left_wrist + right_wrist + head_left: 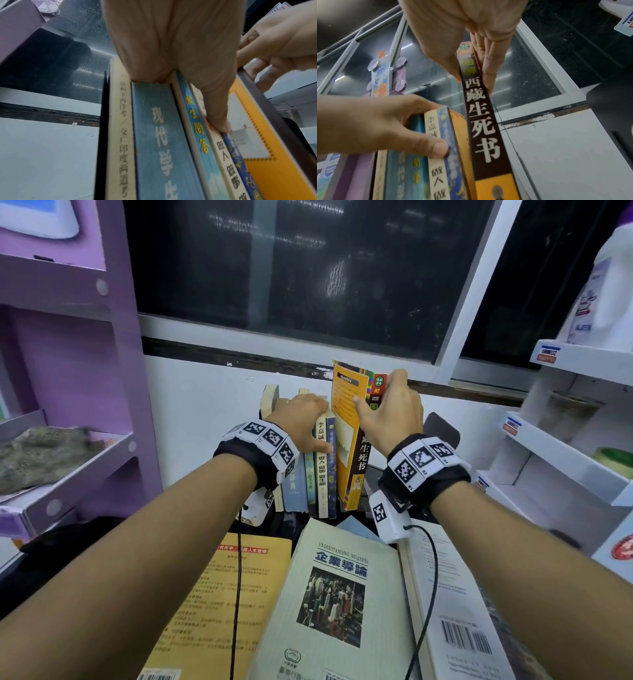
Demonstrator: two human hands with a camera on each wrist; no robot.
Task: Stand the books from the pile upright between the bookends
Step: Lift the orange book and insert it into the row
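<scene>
Nearest you, three books from the pile lie flat along the front edge of the desk: a yellow book at the left with red print too small to read whole, a pale green book in the middle titled "UNDERSTANDING BUSINESS" over 企業導論, and a white book at the right showing a barcode.

Behind them, towards the back edge, the standing row leans on the black left bookend. Your left hand rests over the tops of the row, fingers draped across and thumb pressed on the spines, steadying them. Readable on the spines, left to right: 现代学生 on the blue one, 問答 in yellow on the light blue one, 李嘉誠 and 做人做事 on the cream one.

Just right of the row, your right hand pinches the brown-spined book near its top, thumb on the orange cover, fingers flat on the far face. Its spine reads 西藏生死书, with "02" near the top. Its long axis is upright, tilted a little with the top rightward; its foot sits by the row's base. The right bookend stands just beyond your right hand, apart from the book. Judging from this, the coming move is to tip the book leftward flush against the row, your right hand being the nearer.
</scene>
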